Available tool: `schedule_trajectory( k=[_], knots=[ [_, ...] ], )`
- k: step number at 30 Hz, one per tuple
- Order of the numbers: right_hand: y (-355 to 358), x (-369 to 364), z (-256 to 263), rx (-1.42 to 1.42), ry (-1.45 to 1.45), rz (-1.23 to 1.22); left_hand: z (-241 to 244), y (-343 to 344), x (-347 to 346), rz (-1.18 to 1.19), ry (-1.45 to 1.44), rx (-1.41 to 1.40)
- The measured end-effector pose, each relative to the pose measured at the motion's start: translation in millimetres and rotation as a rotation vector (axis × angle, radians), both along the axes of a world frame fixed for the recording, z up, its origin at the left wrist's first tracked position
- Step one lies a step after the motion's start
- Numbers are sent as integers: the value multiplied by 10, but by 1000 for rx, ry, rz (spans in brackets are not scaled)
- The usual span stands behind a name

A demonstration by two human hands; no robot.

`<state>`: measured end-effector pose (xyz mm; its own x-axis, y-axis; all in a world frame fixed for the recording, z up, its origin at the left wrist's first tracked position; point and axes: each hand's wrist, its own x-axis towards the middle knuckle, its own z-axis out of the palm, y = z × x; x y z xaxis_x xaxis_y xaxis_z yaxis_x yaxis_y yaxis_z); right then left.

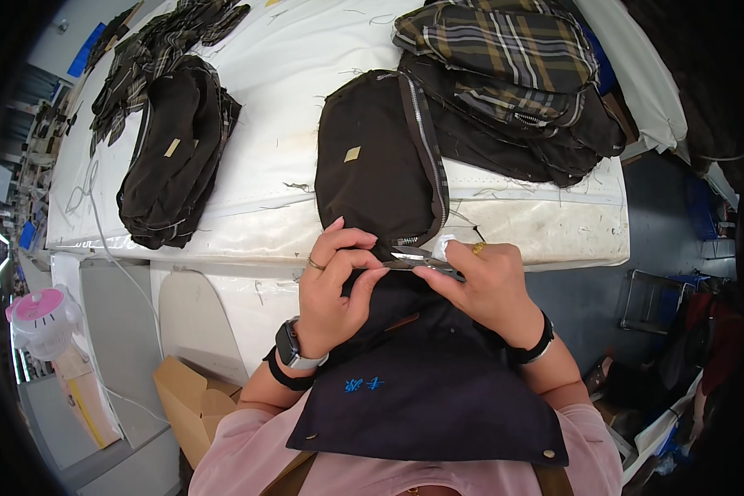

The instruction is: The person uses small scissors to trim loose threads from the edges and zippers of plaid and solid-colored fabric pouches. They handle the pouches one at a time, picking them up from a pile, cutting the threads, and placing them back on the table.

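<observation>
A dark brown fabric pouch piece (372, 180) lies flat before me, with a metal zipper (423, 130) along its right side and a small yellow tag (352, 154) on it. My left hand (342, 279) pinches the near edge of this piece at the table's front edge. In my right hand (487, 282) are thread snips (412, 255), their metal blades pointing left towards the pinched edge. White material wraps part of the snips' handle. Whether the blades touch the fabric cannot be made out.
Several plaid and dark pouch pieces (508, 56) are piled at the back right. Another dark bundle (173, 155) rests left on the white-covered table (273, 124), with plaid fabric (136, 80) behind it. A pink-and-white fan (43, 316) and an open cardboard box (192, 397) stand lower left.
</observation>
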<state>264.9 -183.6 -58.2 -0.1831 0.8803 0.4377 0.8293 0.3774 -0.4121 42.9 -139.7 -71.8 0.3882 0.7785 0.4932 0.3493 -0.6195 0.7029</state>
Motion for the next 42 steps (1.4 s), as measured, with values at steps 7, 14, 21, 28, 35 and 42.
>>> schedule_trajectory(
  k=[7, 14, 21, 28, 35, 42],
  knots=[
    [5, 29, -8, -32, 2, 19, 24, 17, -103, -27, -110, -158],
    [-3, 66, -95, -24, 43, -27, 11, 10, 114, 75, 64, 185],
    [-30, 73, -108, -35, 57, -12, -3, -5, 68, 40, 34, 34],
    [-15, 34, -29, -22, -2, 14, 26, -65, 104, 104, 17, -23],
    [-27, 0, 27, -17, -53, 10, 14, -78, 116, 98, 26, 11],
    [-50, -16, 11, -38, -46, -3, -3, -56, 101, 94, 65, 13]
  ],
)
